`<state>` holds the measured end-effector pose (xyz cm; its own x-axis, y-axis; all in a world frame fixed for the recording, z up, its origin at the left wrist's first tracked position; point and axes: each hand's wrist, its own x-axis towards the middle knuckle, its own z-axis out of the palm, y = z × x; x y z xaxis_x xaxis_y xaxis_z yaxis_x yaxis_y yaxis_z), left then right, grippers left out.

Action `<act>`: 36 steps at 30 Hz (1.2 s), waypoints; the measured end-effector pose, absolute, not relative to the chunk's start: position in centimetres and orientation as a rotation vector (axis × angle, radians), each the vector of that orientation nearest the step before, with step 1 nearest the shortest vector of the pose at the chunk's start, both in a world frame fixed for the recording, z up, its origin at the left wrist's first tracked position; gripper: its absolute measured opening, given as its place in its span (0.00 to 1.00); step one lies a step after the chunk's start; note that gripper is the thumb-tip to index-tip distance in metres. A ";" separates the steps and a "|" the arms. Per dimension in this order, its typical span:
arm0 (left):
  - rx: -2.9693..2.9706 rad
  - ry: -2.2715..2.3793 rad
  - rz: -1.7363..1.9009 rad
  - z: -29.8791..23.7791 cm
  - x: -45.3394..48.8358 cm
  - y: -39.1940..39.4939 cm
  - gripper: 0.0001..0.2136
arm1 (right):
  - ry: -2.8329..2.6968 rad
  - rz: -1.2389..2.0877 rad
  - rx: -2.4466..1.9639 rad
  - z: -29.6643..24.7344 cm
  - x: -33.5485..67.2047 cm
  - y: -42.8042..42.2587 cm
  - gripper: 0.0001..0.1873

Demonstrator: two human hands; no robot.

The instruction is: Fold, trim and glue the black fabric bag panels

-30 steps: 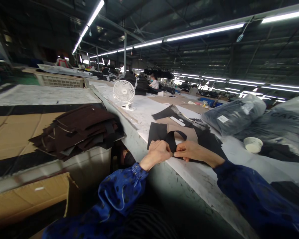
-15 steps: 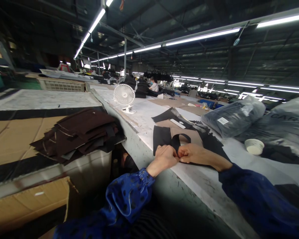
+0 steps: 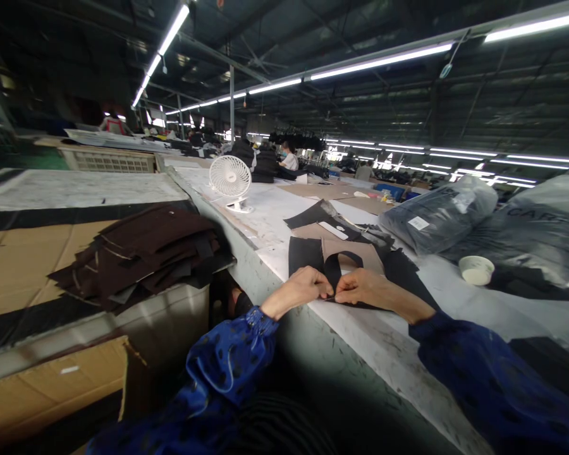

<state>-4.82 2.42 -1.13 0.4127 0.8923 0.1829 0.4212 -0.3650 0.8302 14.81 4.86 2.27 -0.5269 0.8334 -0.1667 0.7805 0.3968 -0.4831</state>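
Two near tables: through the head camera I see the pale table running from the upper middle to the lower right of the frame, and the cardboard-covered table across the left.
Blue sleeves: dark-spotted, one at lower middle, one at lower right.
Plastic bags: packed with dark contents, at the right edge.
Brown cloth pile: loosely stacked on the cardboard-covered table, left of centre.
Cardboard box: lower left.
Cloth piece: dark with a beige panel, lying at the pale table's near edge, just right of centre; I see a dark strip curve over the panel.
Right hand: thumb and fingers pinching the cloth piece's near edge, beside the strip's lower end.
Left hand: fingers bunched, pinching the same edge just beside the right hand; I cannot tell which layers either grip takes in.
White fan: upright on the pale table, upper middle.
White bowl: right of the frame, near the bags.
Person: pale top, farther back, upper middle.
White oblong: on dark scraps beyond the cloth piece.
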 end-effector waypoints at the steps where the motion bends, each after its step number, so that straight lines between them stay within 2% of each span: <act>1: 1.928 1.084 0.853 -1.3 -5.1 2.6 0.12 | -2.539 0.790 -1.487 2.4 14.6 4.8 0.14; 3: 1.886 1.040 0.895 -1.8 -5.5 2.5 0.13 | -2.553 0.799 -1.511 2.7 14.3 4.7 0.13; 5: 1.841 0.997 0.989 -2.4 -5.7 2.1 0.10 | -2.587 0.766 -1.519 2.9 14.0 4.6 0.11; 9: 1.704 1.068 1.355 -3.4 -6.4 1.1 0.06 | -2.631 0.603 -1.489 2.7 13.7 4.5 0.08; 11: 1.828 1.126 1.441 -3.5 -6.8 0.7 0.05 | -2.628 0.564 -1.454 2.5 13.5 4.4 0.07; 15: 2.197 1.229 1.266 -3.3 -6.7 0.1 0.05 | -2.644 0.514 -1.393 2.4 12.9 4.0 0.01; 18: 2.189 1.389 1.153 -3.2 -5.9 -0.1 0.06 | -2.635 0.535 -1.384 2.5 12.7 3.8 0.04; 23: 2.099 1.515 1.052 -3.0 -5.1 0.3 0.06 | -2.545 0.861 -1.414 2.2 13.3 4.3 0.07; 28: 2.070 1.577 0.968 -2.4 -4.9 0.9 0.05 | -2.483 0.978 -1.435 1.8 13.8 5.0 0.09; 36: 2.075 1.605 0.830 -1.9 -4.8 1.4 0.04 | -2.535 0.883 -1.487 2.1 13.6 4.7 0.16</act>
<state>-4.84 1.40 -1.87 0.1695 0.9615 0.2162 0.7322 -0.2697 0.6255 13.62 4.72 2.06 -0.5283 0.8205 -0.2185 0.7787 0.3656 -0.5099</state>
